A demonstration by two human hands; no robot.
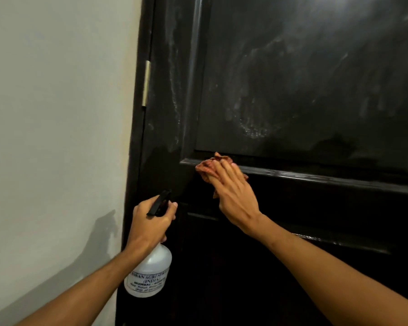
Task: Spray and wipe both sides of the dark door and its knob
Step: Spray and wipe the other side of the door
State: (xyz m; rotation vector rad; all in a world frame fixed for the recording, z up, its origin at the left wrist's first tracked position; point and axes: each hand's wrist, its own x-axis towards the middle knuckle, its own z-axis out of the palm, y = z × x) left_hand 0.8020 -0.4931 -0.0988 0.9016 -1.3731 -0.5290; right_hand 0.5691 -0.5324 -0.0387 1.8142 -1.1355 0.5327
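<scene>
While a pale wall (57,114) fills the left and a brass hinge (146,83) marks the door's edge, a person's left hand (151,222) curls its fingers round the neck of a white spray bottle (149,271), nozzle aimed at the door, apparently ready for another squirt. Just right, a reddish cloth (207,168) lies on the ledge below the upper panel, pressed flat by the right hand (236,196), fingers straight and close together. The dark door (292,67) shows soapy streaks above, likely awaiting wiping; its knob is out of view.
</scene>
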